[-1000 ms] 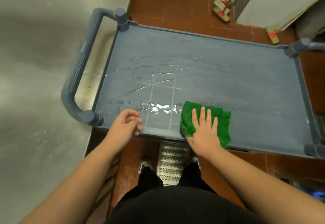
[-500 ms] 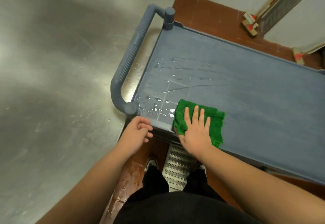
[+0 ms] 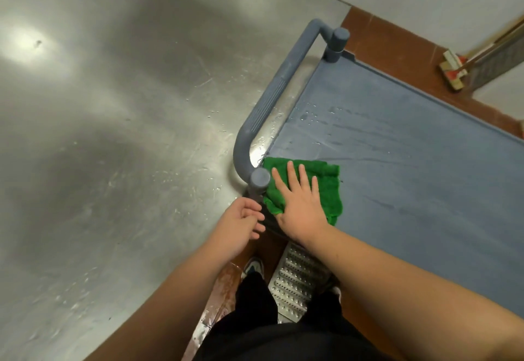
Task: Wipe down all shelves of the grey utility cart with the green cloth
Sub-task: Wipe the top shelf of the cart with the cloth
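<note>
Here, line by line:

Green cloth: soft terry, folded into a rough pad with a nubby pile; likely light and limp, probably damp. It lies on the near left corner of the cart's top shelf, directly under the right grip and touching the corner post.

Where to hold it: a flat palm on the middle of the pad should do for sliding; for lifting, I would pinch a folded edge, since it will sag and unfold.

Right hand: this grip is spread flat, fingers straight, pressing the cloth down; nothing is curled round it.

Left hand: just left of the right grip, at the cart's near edge below the corner post; fingers loosely curled and holding nothing.

Top shelf: grey-blue moulded plastic, flat with a low raised rim, matt and finely textured. Beyond the right grip it carries water beads and streaks, so it may be slick there.

Corner post: round-capped plastic tube, touching the cloth's left edge.

Handle: ribbed grey tube curving from that post to the far one; rigid, a fair place to steady the cart.

Lower shelves: not in view.

Worktop: brushed stainless steel left of both grips, scratched and speckled with droplets, butted against the handle.

Floor: red-brown tiles, with a perforated metal grate by the feet.
</note>
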Demonstrator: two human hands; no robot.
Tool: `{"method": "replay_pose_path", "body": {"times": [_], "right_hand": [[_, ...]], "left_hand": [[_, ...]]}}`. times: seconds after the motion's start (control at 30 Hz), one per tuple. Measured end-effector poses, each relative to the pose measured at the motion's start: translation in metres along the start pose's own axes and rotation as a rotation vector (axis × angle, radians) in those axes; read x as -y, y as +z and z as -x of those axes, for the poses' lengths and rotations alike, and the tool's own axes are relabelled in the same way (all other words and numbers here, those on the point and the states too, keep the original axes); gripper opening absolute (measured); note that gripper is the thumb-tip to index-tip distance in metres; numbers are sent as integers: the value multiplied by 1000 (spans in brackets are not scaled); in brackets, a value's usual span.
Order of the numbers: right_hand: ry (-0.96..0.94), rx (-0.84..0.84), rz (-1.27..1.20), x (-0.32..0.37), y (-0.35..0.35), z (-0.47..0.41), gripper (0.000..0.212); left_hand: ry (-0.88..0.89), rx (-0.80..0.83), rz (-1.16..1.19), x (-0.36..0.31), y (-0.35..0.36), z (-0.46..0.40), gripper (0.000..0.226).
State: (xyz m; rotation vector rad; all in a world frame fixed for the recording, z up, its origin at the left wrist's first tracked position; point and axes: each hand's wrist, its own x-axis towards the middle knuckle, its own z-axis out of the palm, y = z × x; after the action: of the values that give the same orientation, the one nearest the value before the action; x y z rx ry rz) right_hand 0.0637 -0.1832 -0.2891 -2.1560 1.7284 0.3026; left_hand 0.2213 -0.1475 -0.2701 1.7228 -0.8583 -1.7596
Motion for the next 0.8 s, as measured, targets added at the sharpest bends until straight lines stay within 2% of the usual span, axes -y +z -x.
{"method": "replay_pose_path", "body": {"times": [0.13, 0.33, 0.43, 0.53, 0.7, 0.77, 0.8], "right_hand": [[-84, -11, -103, -14, -4, 1, 97], [-272, 32, -341, -52, -17, 7, 83], [-305, -2, -290, -58, -13, 19, 79], [-203, -76, -192, -39, -11, 13, 85], [153, -203, -550, -7, -25, -26, 76], [204, -218, -572, -1, -24, -30, 76], [171, -199, -515, 2, -24, -29, 77]], "left_hand": [[-13, 19, 45, -4, 14, -4, 28], [-49, 10, -20, -3, 28, -8, 46], [-76, 17, -17, -1, 30, -8, 51], [-76, -2, -52, -3, 32, -8, 56], [-57, 33, -108, -9, 27, -5, 57], [-61, 45, -85, -11, 26, -3, 56], [-67, 45, -53, -11, 24, -1, 54]]}}
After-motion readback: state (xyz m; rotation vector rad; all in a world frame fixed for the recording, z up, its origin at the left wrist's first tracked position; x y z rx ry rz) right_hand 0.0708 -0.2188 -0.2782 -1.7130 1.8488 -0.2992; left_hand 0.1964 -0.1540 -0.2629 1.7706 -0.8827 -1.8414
